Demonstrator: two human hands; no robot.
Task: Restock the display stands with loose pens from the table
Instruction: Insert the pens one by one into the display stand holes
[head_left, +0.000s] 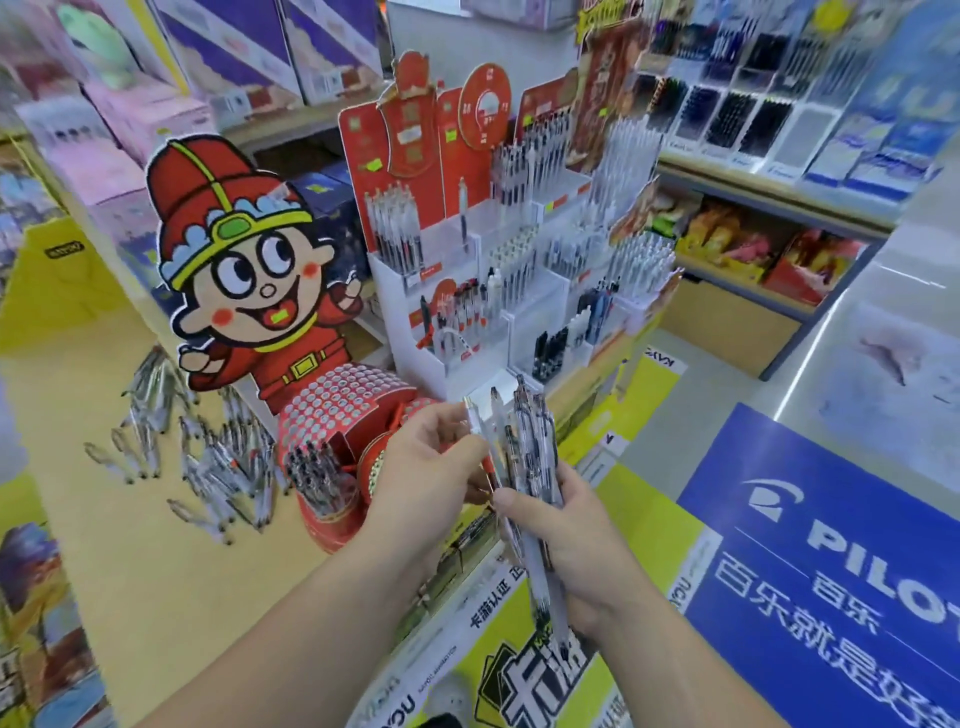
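My right hand (566, 545) grips a bundle of clear pens (530, 452), their tops pointing up and away. My left hand (426, 467) pinches one pen of that bundle near its top. Both hands hover in front of the white tiered display stand (467, 384), whose compartments hold upright pens. Several loose pens (208, 457) lie scattered on the yellow table (104, 545) to the left. A red round holder (322, 493) at the foot of the cartoon cut-out holds more pens.
A large cartoon figure cut-out (244, 270) stands left of the stand. Boxes fill the shelves behind. A blue Pilot sign (831, 571) lies at the lower right, and a shelf of pen packs (753, 119) runs along the right wall.
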